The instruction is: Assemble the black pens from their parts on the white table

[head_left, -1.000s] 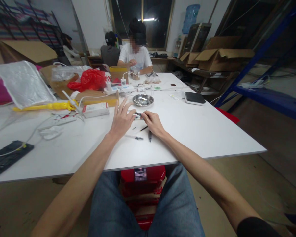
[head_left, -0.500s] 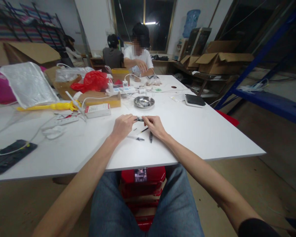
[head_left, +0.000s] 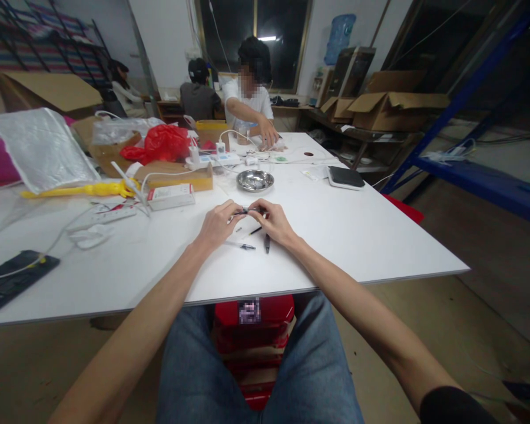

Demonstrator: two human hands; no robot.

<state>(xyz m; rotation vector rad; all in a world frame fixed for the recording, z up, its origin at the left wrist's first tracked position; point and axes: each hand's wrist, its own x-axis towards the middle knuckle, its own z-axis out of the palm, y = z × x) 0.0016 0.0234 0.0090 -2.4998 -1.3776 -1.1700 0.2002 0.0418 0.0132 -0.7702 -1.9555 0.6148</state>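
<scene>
My left hand [head_left: 221, 222] and my right hand [head_left: 272, 220] meet above the white table [head_left: 335, 235], fingertips closed on a small dark pen part [head_left: 244, 211]. Most of that part is hidden by the fingers. Below them lie a clear pen barrel with a dark tip [head_left: 242, 245], a short black pen piece [head_left: 267, 243] and a thin dark refill [head_left: 255, 230] that reaches under my right hand. A tiny piece [head_left: 239, 229] rests near my left fingers. Beyond the hands stands a shiny metal bowl [head_left: 255, 181] with small dark bits in it.
A small white box [head_left: 171, 197], a power strip [head_left: 214, 159] and a red plastic bag [head_left: 159, 144] are to the left. A black-topped device [head_left: 345, 177] sits at the right. A dark tray [head_left: 20, 277] lies near the left edge. Across the table a person [head_left: 249, 100] handles things.
My fingertips have drawn closer together and shifted around the pen part, covering more of it. The view has moved slightly. Across the table, the other person's hand has lowered towards the tabletop.
</scene>
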